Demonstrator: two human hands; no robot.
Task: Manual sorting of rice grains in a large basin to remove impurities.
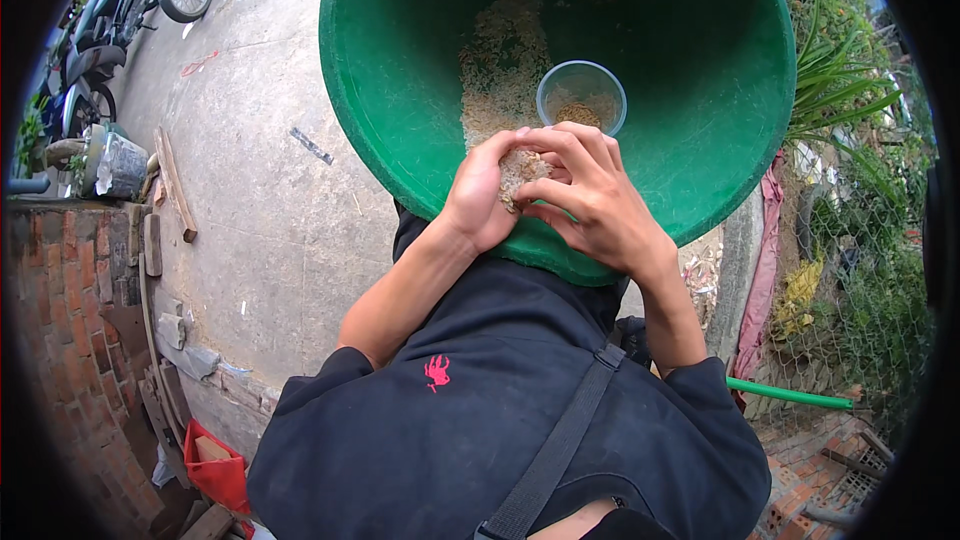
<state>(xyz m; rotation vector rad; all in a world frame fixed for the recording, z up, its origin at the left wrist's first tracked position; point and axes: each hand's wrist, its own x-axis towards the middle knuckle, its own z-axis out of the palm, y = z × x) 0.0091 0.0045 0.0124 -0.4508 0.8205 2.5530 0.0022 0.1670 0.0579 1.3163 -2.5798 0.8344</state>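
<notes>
My left hand [482,195] is cupped palm up over the near rim of a large green basin [690,160]. A small heap of pale grains that look like rice [520,172] lies in its palm. Over the heap, my right hand [590,185] is bent, with curled fingers and its fingertips at the grains; whatever they pinch is too small to make out. Inside the basin, more pale grains [500,70] spread in a strip beyond my left hand. Just past my right hand's knuckles stands a round clear plastic tub [582,90] with some yellowish-brown grains at its bottom.
The basin leans against my lap on a concrete yard [260,220]. Motorbikes [110,40] are parked at the far left, near a brick wall [70,300] and a wooden plank [175,185]. To the right are a wire fence [850,230], plants and a green pipe [790,393].
</notes>
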